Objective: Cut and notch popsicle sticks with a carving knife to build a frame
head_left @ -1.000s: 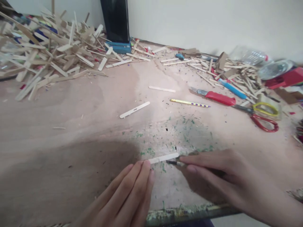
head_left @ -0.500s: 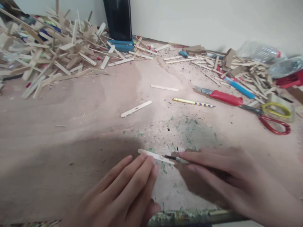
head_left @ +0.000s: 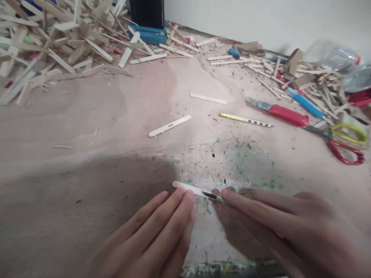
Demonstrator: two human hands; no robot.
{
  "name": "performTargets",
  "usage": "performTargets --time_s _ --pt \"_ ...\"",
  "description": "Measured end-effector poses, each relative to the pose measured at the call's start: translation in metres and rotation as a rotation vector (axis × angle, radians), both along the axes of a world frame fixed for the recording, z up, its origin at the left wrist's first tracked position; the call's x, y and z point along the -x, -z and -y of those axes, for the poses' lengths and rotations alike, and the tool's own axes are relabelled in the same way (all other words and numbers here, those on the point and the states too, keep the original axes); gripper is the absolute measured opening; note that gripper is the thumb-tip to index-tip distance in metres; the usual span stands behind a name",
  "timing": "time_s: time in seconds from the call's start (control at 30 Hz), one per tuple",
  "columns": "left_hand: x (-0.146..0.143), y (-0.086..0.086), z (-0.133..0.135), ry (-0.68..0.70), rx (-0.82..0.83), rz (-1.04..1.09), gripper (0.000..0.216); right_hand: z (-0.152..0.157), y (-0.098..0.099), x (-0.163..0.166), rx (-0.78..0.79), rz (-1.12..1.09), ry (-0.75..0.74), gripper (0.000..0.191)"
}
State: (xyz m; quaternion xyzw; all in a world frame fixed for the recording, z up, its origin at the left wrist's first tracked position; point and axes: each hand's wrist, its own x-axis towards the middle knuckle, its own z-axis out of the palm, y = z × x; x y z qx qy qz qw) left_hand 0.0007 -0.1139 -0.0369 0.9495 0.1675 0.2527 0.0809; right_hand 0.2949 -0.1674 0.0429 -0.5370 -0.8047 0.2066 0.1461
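A pale craft stick (head_left: pixel 181 186) lies at the front of the table, pinned down under the fingertips of my left hand (head_left: pixel 153 231). Those fingers are pressed together over its middle, and the thumb is hidden. My right hand (head_left: pixel 284 220) pinches a craft knife (head_left: pixel 213 196) whose dark narrow blade rests on the stick's right part. Most of the knife's handle is covered by my fingers. Behind them lies another craft stick (head_left: pixel 170 126) with a small slot in its middle, and farther back a plain craft stick (head_left: pixel 208 99).
At right lie a yellow pencil (head_left: pixel 246 120), a red-handled utility knife (head_left: pixel 288 115), scissors (head_left: pixel 346 141) and a blue cutter (head_left: pixel 304 102). A big heap of craft sticks (head_left: pixel 66 42) fills the back left. A dark phone-like slab (head_left: pixel 147 13) stands in a blue holder (head_left: pixel 149 34). Green shavings dot the tabletop.
The whole view has shifted slightly. My right hand has turned, and the knife blade now lies farther over the right part of the stick. My left hand still presses the stick down.
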Motion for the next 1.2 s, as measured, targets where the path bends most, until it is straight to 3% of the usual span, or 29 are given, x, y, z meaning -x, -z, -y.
performTargets --time_s 0.13,0.47,0.83,0.97,1.2 --pt "0.0 -0.005 0.0 0.003 -0.004 -0.023 0.041 0.007 -0.001 -0.003 0.04 -0.002 -0.032 0.031" --pt "-0.004 -0.013 0.002 -0.016 0.03 -0.106 0.043 0.012 0.0 -0.014 0.065 0.065 -0.033 0.042" --pt "-0.004 -0.004 -0.002 -0.001 -0.04 0.012 0.04 -0.01 -0.009 0.001 -0.096 0.146 -0.079 0.031" --pt "-0.001 0.0 -0.002 0.023 -0.033 0.005 0.04 -0.017 -0.012 0.001 0.073 -0.006 -0.051 0.036" --pt "-0.004 0.0 0.0 -0.004 -0.022 0.016 0.044 -0.017 -0.011 0.004 0.4 -0.325 0.179 0.041"
